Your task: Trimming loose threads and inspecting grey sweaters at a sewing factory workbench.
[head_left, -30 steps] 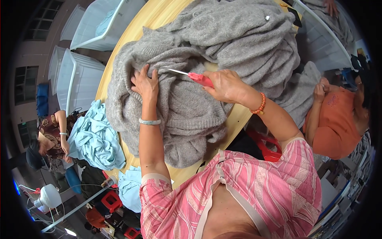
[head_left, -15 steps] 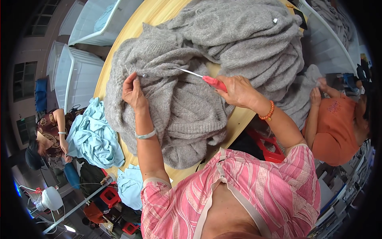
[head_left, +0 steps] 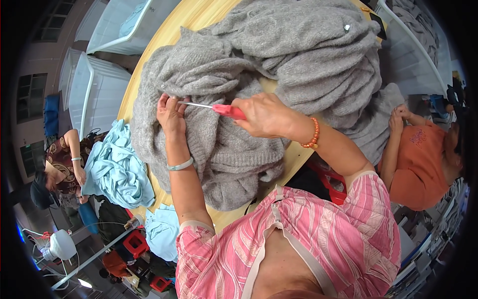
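Observation:
A grey knitted garment (head_left: 244, 142) is spread in folds before me, with a ribbed band across its lower part. At its left, my left hand (head_left: 172, 115) pinches the knit between thumb and fingers. My right hand (head_left: 261, 115) is closed round a pair of red-handled scissors (head_left: 225, 110), whose slim metal blades point left. The blade tips reach the left fingertips at the pinched fold. Whether the blades are apart cannot be made out, and the fingers hide what lies between them.
More grey knitwear (head_left: 318, 55) is heaped on the round wooden table (head_left: 159, 40). Light blue cloth (head_left: 119, 169) lies at the left edge. White bins (head_left: 99, 94) stand beyond, at left and right. One person (head_left: 64, 164) is at the left, another (head_left: 418, 159) at the right.
My right hand has carried the scissors left and slightly down, up to my left fingertips. My left hand has dropped a little lower on the knit, still pinching.

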A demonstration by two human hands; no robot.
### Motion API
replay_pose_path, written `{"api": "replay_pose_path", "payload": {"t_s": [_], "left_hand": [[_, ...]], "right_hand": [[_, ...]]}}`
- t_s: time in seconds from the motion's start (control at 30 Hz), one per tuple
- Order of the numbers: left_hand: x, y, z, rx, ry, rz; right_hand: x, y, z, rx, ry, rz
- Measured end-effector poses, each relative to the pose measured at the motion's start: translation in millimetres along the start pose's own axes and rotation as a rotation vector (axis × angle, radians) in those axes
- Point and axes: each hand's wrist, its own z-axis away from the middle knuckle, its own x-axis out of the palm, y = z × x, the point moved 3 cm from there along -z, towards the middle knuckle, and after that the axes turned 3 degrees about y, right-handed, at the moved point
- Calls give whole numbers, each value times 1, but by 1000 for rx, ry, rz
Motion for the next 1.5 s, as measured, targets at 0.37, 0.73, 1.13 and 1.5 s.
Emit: {"api": "replay_pose_path", "payload": {"t_s": [0.37, 0.73, 1.13, 1.5], "left_hand": [[64, 75, -76, -115, -308, 229], [38, 5, -129, -36, 85, 125], [20, -4, -123, -92, 132, 238], [47, -31, -61, -66, -140, 234]], "right_hand": [[-1, 77, 23, 216, 251, -123], [13, 93, -16, 227, 163, -114], [-18, 56, -21, 125, 174, -25], [-25, 20, -56, 31, 97, 52]]}}
